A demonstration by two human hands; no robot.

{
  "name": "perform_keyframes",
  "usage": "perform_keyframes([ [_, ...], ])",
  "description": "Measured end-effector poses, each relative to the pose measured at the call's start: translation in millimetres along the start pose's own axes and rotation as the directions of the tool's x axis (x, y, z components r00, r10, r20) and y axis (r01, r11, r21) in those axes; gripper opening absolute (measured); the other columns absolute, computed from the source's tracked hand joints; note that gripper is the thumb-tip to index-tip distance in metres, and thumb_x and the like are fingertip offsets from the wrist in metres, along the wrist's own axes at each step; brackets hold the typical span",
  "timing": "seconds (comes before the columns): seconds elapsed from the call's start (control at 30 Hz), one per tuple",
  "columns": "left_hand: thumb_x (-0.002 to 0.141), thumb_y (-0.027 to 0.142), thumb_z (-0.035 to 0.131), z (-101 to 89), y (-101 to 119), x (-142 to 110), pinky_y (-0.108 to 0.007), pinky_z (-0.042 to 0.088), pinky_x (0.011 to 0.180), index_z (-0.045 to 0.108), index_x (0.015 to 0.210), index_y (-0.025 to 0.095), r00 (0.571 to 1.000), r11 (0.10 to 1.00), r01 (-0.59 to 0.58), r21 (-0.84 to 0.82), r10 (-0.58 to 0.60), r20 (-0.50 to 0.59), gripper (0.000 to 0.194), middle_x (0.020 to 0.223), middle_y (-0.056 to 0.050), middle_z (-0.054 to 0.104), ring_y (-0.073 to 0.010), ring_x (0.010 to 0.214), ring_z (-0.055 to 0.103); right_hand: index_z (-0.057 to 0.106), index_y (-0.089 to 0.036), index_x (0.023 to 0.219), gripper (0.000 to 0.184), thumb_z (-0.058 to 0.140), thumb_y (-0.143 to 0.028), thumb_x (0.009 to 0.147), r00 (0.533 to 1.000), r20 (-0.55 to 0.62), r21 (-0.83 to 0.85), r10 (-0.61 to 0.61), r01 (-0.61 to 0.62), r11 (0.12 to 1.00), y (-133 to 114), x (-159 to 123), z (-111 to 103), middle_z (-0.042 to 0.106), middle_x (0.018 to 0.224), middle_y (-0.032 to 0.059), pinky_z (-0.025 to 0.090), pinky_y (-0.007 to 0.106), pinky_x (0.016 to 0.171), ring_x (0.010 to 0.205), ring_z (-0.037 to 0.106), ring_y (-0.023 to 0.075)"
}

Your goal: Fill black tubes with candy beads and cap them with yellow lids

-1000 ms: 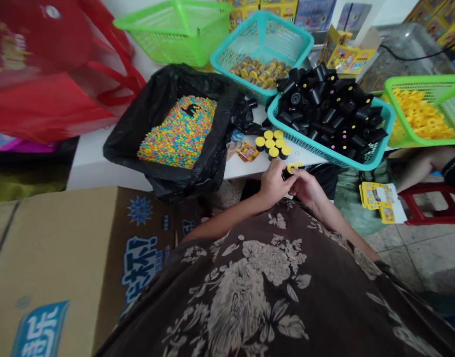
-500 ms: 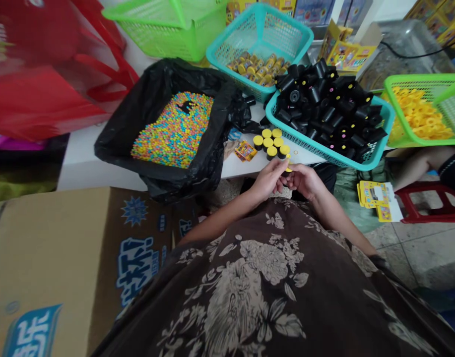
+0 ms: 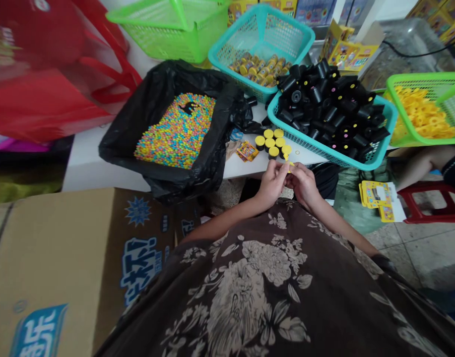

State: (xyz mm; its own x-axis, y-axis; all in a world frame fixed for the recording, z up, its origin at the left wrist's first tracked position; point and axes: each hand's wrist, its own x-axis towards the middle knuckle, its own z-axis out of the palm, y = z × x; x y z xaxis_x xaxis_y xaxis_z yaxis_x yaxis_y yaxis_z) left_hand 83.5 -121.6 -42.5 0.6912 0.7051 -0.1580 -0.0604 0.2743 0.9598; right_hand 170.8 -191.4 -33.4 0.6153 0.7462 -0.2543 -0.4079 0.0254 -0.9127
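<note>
My left hand and my right hand meet just off the table's front edge, their fingers closed around a small yellow-topped piece. Fingers cover most of it, so its lower part is hidden. Right behind the fingertips, a cluster of several black canisters with yellow lids stands on the white table. A small yellow part shows at the front of that cluster. Left of it lie small printed packets.
A black-lined bin of coloured candies stands left. Behind are a teal basket of black cylinders, a teal basket of small yellow containers, and a green basket of yellow parts. A cardboard box sits front left; another person's leg shows right.
My hands have drawn closer together around the yellow-topped piece, and my left fingers have curled in more. The whole view has shifted slightly; the surrounding containers stay put.
</note>
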Motion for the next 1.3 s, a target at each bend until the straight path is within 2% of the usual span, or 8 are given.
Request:
perform_keyframes([
  [0.13,0.097,0.059,0.065,1.2,-3.6,-1.6,-0.022,0.034,0.045,0.052,0.091,0.024,1.000,0.999,-0.023,-0.029,0.023,-0.007,0.038,0.065,0.006,0.047,-0.0072,0.051,0.044,0.056,-0.025,0.075,0.042,0.087,-0.050,0.063,1.000,-0.027,0.015,-0.011,0.011,1.000,4.5,1.4,1.2,0.055,0.057,-0.0075,0.027,0.027,0.048,0.048,0.043,0.0100],
  [0.43,0.097,0.061,0.064,-7.8,14.5,-0.9,-0.020,0.025,0.042,0.052,0.092,0.024,0.990,0.996,0.048,-0.070,-0.038,0.139,0.039,0.061,0.006,0.050,-0.0061,0.044,0.042,0.058,-0.025,0.077,0.039,0.083,-0.052,0.068,0.997,0.045,-0.034,0.055,-0.053,0.998,-12.9,1.8,-7.6,0.057,0.059,-0.0044,0.028,0.026,0.046,0.052,0.052,0.0130],
  [0.67,0.097,0.054,0.066,-5.0,9.7,-2.9,-0.019,0.027,0.042,0.047,0.085,0.023,0.994,0.992,0.079,-0.097,-0.071,0.082,0.039,0.062,0.007,0.046,-0.0048,0.045,0.040,0.057,-0.024,0.070,0.036,0.084,-0.046,0.060,0.999,-0.021,0.029,0.044,-0.044,0.999,-4.4,8.1,-3.9,0.054,0.054,-0.0063,0.023,0.025,0.042,0.042,0.044,0.0102],
  [0.8,0.098,0.054,0.063,-8.6,13.4,1.1,-0.019,0.023,0.039,0.048,0.087,0.023,0.990,0.988,0.113,-0.105,-0.102,0.098,0.036,0.060,0.007,0.048,-0.0046,0.042,0.039,0.061,-0.025,0.084,0.043,0.085,-0.058,0.069,0.994,0.080,-0.149,-0.070,0.081,0.986,-3.4,8.4,-10.1,0.061,0.068,-0.0033,0.041,0.028,0.052,0.059,0.057,0.0148],
  [0.87,0.097,0.057,0.061,-10.6,17.7,2.3,-0.019,0.021,0.038,0.049,0.089,0.023,0.983,0.983,0.142,-0.116,-0.126,0.134,0.037,0.058,0.008,0.048,-0.0047,0.040,0.039,0.064,-0.027,0.097,0.051,0.087,-0.062,0.068,0.968,0.166,-0.246,-0.189,0.226,0.942,-5.5,9.9,-15.0,0.066,0.085,-0.0009,0.052,0.033,0.068,0.079,0.064,0.0191],
  [0.97,0.095,0.060,0.062,-11.6,22.4,2.2,-0.018,0.020,0.037,0.049,0.089,0.023,0.971,0.973,0.188,-0.134,-0.163,0.175,0.040,0.057,0.008,0.047,-0.0044,0.038,0.037,0.066,-0.031,0.110,0.057,0.088,-0.062,0.068,0.924,0.242,-0.333,-0.294,0.364,0.870,-8.1,12.9,-20.2,0.068,0.102,0.0013,0.055,0.039,0.084,0.098,0.065,0.0232],
  [1.13,0.093,0.064,0.064,-10.0,22.1,1.4,-0.019,0.019,0.036,0.050,0.089,0.022,0.962,0.960,0.213,-0.182,-0.173,0.210,0.044,0.058,0.008,0.046,-0.0042,0.038,0.037,0.073,-0.033,0.105,0.035,0.084,-0.053,0.079,0.855,0.232,-0.388,-0.464,0.519,0.761,-9.9,9.0,-19.4,0.066,0.100,0.0018,0.055,0.039,0.081,0.097,0.064,0.0240],
  [1.3,0.091,0.062,0.070,-10.1,20.1,3.1,-0.019,0.020,0.036,0.050,0.087,0.021,0.962,0.945,0.225,-0.239,-0.176,0.210,0.045,0.063,0.007,0.043,-0.0037,0.042,0.039,0.077,-0.033,0.102,0.014,0.075,-0.043,0.092,0.704,0.295,-0.503,-0.645,0.689,0.522,-11.0,0.3,-16.7,0.072,0.096,0.0024,0.056,0.042,0.084,0.093,0.065,0.0238],
])
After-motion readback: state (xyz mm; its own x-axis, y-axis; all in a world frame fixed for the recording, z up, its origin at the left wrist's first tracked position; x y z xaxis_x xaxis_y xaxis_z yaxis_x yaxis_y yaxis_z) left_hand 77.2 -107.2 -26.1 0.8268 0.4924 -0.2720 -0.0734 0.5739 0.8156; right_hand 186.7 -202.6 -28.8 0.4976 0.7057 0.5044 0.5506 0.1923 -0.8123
